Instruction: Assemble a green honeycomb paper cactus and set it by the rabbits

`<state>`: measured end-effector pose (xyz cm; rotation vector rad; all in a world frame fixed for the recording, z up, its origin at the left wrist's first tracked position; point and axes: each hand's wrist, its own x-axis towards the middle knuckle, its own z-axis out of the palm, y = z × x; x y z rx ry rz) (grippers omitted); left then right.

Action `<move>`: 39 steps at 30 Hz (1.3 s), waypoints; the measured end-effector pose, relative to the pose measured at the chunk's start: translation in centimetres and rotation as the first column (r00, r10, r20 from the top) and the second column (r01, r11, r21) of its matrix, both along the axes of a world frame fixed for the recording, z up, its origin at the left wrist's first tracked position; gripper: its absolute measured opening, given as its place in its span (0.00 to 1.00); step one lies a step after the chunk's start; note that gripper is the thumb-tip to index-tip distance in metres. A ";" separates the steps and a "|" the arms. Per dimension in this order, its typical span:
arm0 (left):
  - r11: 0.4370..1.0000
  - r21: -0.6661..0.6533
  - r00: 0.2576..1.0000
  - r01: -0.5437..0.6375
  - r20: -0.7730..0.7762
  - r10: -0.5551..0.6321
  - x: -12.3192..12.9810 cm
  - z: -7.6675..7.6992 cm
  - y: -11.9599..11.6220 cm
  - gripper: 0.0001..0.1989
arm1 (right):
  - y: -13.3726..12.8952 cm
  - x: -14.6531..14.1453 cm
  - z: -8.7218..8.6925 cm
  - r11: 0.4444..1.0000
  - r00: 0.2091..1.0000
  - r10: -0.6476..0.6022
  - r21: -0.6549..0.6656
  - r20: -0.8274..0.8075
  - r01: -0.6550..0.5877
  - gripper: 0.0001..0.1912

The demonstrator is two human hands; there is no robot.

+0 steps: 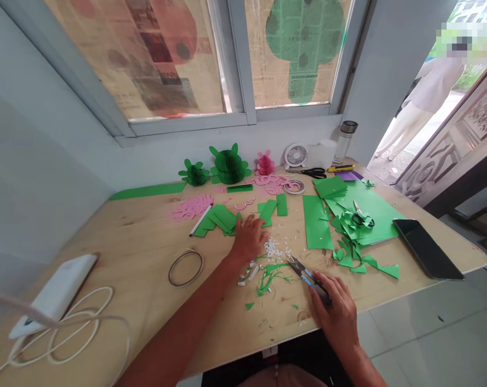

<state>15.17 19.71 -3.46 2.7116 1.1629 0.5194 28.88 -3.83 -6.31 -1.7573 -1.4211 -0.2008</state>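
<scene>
In my right hand (335,309) is a pair of thread snips (306,275), blades parted and pointing away to the left. Their tips lie beside a pile of white paper bits (272,247) and thin green paper scraps (270,277). My left hand (249,236) is palm down with its fingers apart, at the right edge of a stack of cut green paper pieces (221,219). Whether its fingertips touch the stack I cannot tell. More green strips (270,209) lie just beyond it, and a white pen (201,220) rests along the stack's left side.
Green paper animals (229,165) and a pink one (265,163) stand by the wall. Pink cutouts (193,207), tape rings (186,269), black scissors (314,172), a fan (295,156), a glass bottle (344,142), a phone (427,248) and a cabled white power bank (56,293) surround the work. A person (429,97) is outside.
</scene>
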 end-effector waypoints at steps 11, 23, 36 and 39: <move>1.000 -0.002 1.000 0.009 -0.020 -0.009 0.0 1.0 2.4 0.14 | 0.1 0.0 0.4 1.000 0.999 0.000 0.016 0.033 -0.001 0.12; 1.000 -0.029 1.000 0.005 0.017 -0.004 -3.6 1.1 -2.5 0.10 | 0.1 0.1 0.0 1.000 0.999 0.005 -0.004 0.041 -0.005 0.13; 0.992 -0.043 0.990 0.118 -0.069 -0.121 1.2 1.0 3.6 0.19 | 0.1 -0.1 0.3 1.000 0.999 -0.014 -0.001 0.044 0.014 0.13; 0.994 -0.036 0.992 0.105 -0.068 -0.107 1.7 1.1 5.5 0.19 | 0.1 0.0 0.2 1.000 0.999 -0.012 -0.001 0.045 0.012 0.13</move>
